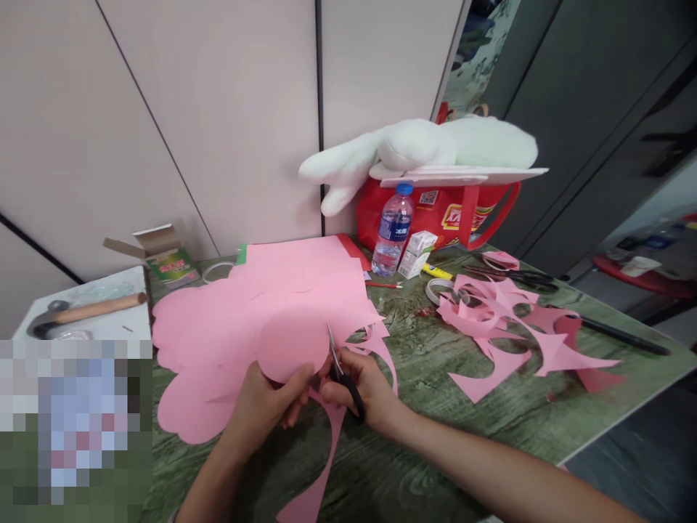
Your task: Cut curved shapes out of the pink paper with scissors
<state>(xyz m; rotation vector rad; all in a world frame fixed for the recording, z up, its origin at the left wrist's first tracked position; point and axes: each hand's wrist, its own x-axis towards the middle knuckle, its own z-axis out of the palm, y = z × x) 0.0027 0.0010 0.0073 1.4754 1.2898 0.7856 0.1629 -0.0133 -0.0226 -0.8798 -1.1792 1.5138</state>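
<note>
In my left hand (280,396) is a rounded piece of pink paper (291,338), pinched near its lower edge between thumb and fingers. My right hand (362,385) grips black-handled scissors (338,367), whose blades point up along the right edge of that piece. A curved pink strip (321,479) hangs down below the scissors toward the table's front. Behind and left of my hands lie scalloped pink paper shapes (207,334) and a flat pink sheet (305,261), partly overlapping. Whether the blades are closed on the paper is hard to make out.
Pink scraps (506,319) cover the table's right side, near a black rod (621,334) and another pair of scissors (536,280). A water bottle (393,232), small carton (417,254) and red bag (451,211) stand behind. A hammer (98,310) lies on a white board at left.
</note>
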